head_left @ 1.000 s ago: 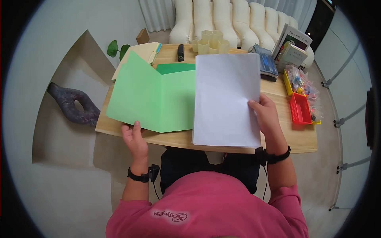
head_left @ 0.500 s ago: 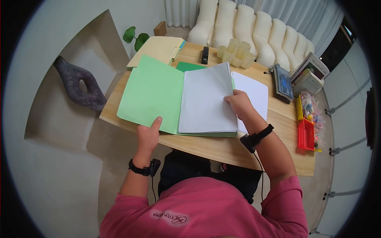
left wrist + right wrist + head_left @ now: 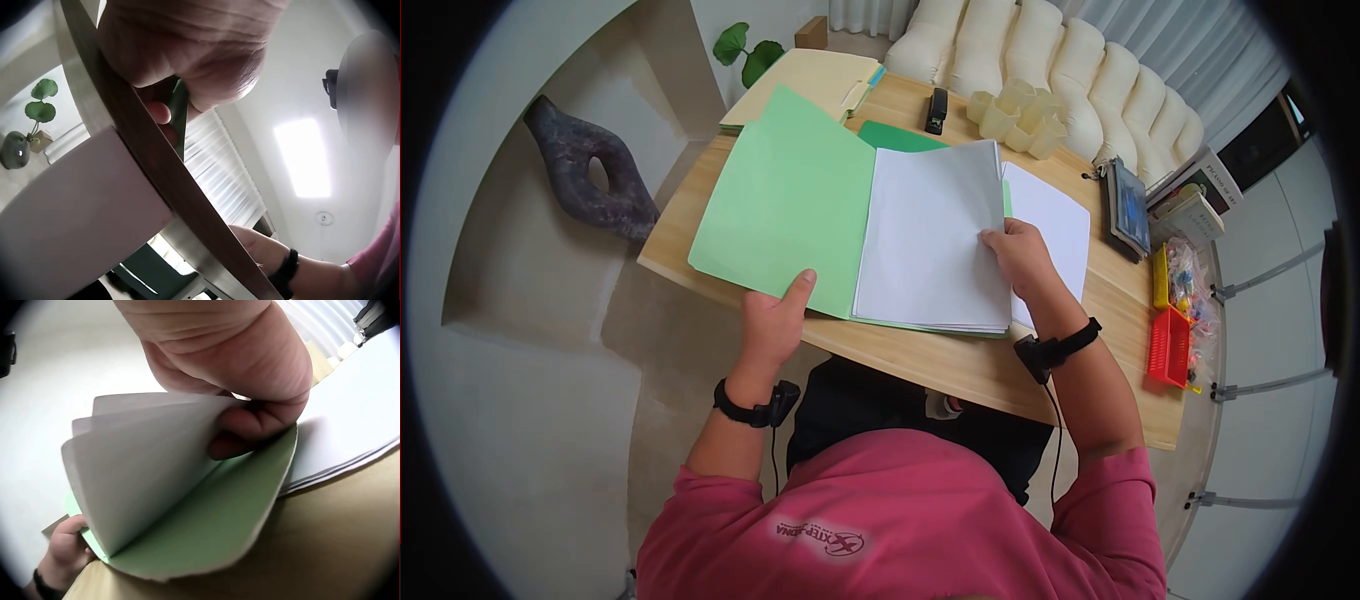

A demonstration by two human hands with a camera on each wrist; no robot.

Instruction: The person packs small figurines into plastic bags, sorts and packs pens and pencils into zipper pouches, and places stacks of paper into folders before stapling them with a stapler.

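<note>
A light green folder [image 3: 785, 210] lies spread open near the table's front edge. The left hand [image 3: 775, 322] pinches its lower left edge, thumb on top; in the left wrist view that hand [image 3: 187, 50] has fingers curled beneath the green sheet. White papers [image 3: 930, 235] rest over the folder's right side. Their right edge is pinched by the right hand [image 3: 1022, 258], thumb on top. In the right wrist view the right hand [image 3: 237, 369] holds several sheets [image 3: 144, 456] raised at an angle above the green flap [image 3: 219, 519]. More white paper [image 3: 1055, 225] lies to the right.
Cream folders [image 3: 800, 85] sit at the back left. A dark green folder [image 3: 900, 138], black stapler [image 3: 937, 111] and pale hexagonal holders [image 3: 1020, 118] are behind. At the right are a blue pouch [image 3: 1128, 210], books [image 3: 1195, 195], a red basket [image 3: 1169, 347] and a yellow basket [image 3: 1161, 278].
The right hand has brought the white papers down onto the folder's right side, uncovering other white paper beyond. The left hand keeps its hold on the folder. The head view has turned.
</note>
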